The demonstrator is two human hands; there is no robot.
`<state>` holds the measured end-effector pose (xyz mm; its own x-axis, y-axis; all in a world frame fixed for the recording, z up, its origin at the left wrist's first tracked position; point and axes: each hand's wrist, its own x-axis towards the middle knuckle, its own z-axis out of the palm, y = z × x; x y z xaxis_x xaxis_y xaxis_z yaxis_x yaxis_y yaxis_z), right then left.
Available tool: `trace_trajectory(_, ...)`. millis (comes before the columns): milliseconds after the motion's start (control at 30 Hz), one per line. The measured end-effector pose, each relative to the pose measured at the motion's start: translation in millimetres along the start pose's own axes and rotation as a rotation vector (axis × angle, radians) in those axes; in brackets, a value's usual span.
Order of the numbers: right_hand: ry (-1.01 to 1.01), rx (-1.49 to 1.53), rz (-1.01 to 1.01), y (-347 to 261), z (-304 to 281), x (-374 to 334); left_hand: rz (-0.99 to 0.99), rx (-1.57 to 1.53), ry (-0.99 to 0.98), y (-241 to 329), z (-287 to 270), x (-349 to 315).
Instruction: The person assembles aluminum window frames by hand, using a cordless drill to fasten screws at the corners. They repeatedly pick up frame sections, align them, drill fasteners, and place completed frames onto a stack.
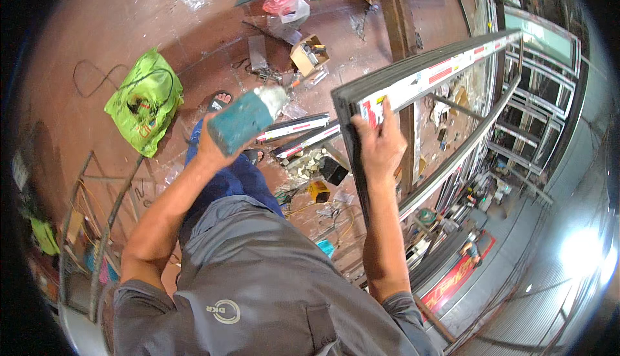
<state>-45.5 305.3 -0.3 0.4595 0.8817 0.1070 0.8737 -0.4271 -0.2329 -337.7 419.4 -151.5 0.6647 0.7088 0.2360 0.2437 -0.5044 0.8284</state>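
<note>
Gripping a teal tool (242, 122), the left hand (216, 143) has its fingers mostly hidden behind the casing, and the tool's pale nose points toward the right hand (382, 137), apart from the frame (429, 75). The right hand grasps that frame at its near corner, thumb and fingers over the labelled face; from there the frame stretches away to the right, its bars crossing in front of the cluttered floor (187, 23).

Below and between the hands lie two labelled strips (296, 128), with a black box (333, 170) and a yellow box (318, 192) just beyond their lower ends, left of the right forearm. A sandalled foot (220, 102) shows just above the left hand, beside the tool.

Left of the left hand, a green bag (158, 75) sits on the floor with a dark cord over it; farther down that side stands a metal rack (116, 209). Above and between the hands are an open carton (303, 62) with small items inside and, farther up, a pink bag (281, 2).

Well to the right of the right hand, more frames (539, 91) stand close together, blocking that side.
</note>
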Motion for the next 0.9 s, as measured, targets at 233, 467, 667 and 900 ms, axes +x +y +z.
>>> trace_trajectory(233, 0.198, 0.163, -0.039, 1, 29, 62, -0.310, -0.687, 0.150, 40, 66, -90)
trace_trajectory(467, 0.168, 0.186, -0.023, 7, 27, 59, -0.029, -0.475, 0.289, 71, 78, -59)
trace_trajectory(667, 0.189, 0.210, -0.044, 10, 32, 59, -0.171, -0.733, 0.330, 79, 101, -57)
trace_trajectory(900, 0.185, 0.188, -0.044, 9, 31, 58, -0.142, -0.282, 0.241, 73, 127, -62)
